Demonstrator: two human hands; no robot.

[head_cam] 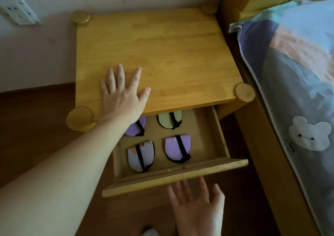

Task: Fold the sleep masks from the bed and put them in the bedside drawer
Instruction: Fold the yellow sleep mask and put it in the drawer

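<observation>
The bedside drawer (pixel 180 177) is pulled out from the wooden nightstand (pixel 162 55). Several folded sleep masks lie inside, each wrapped by its black strap: a purple one (pixel 178 148) at front right, a pale lilac one (pixel 140 156) at front left, a green one (pixel 169 121) at back right, and a purple one (pixel 136 129) at back left, partly under my forearm. My left hand (pixel 124 93) rests flat on the nightstand top, fingers spread. My right hand (pixel 197 206) is open, fingertips at the underside of the drawer front.
The bed frame (pixel 262 145) and a bear-print duvet (pixel 298 91) stand close on the right. A wall socket (pixel 19 13) is at the upper left. Dark wooden floor (pixel 36 118) lies to the left and beneath the drawer.
</observation>
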